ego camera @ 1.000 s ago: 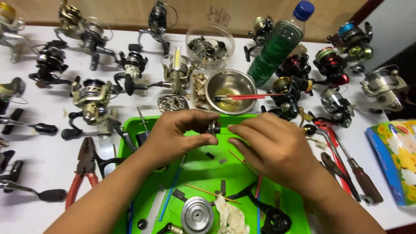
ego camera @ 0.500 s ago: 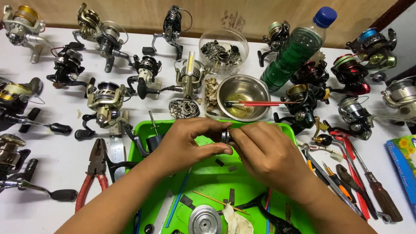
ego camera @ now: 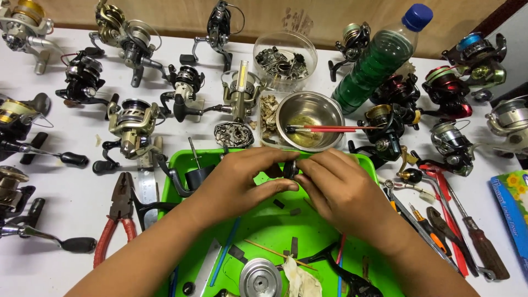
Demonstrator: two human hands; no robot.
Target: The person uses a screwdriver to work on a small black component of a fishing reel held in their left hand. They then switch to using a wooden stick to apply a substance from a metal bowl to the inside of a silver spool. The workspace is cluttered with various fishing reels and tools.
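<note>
White worktop is crowded w/ spinning reels, e.g. a gold-grey reel (ego camera: 132, 118) at 10 o'clock of the green tray (ego camera: 264, 225), which sits at bottom centre. Over the tray's upper half, a small dark round reel part (ego camera: 290, 168) is pinched between both hands: left hand (ego camera: 234, 184) is closed on it w/ thumb and forefinger from 9 o'clock, right hand (ego camera: 341, 192) is closed on it from 3 o'clock, fingertips nearly meeting.

Step judged: a small component is being fitted, turned or pulled apart at the fingertips, prob. mid-way through reel servicing. Next move would call for a firm, steady pinch and fine twisting, kept above the tray so loose bits are caught.

At 12 o'clock of the hands a steel bowl (ego camera: 309, 121) w/ a red-handled brush (ego camera: 330, 128) is seen; a green-filled bottle (ego camera: 379, 60) at 1 o'clock; pliers (ego camera: 116, 212) at 9; screwdrivers (ego camera: 473, 242) at 3.

Hard to make out: the part's exact type is mostly covered by fingers. Silver spool (ego camera: 259, 278) and black frame piece (ego camera: 341, 272) are cut off at the bottom edge; reels at left and right edges are cropped.
</note>
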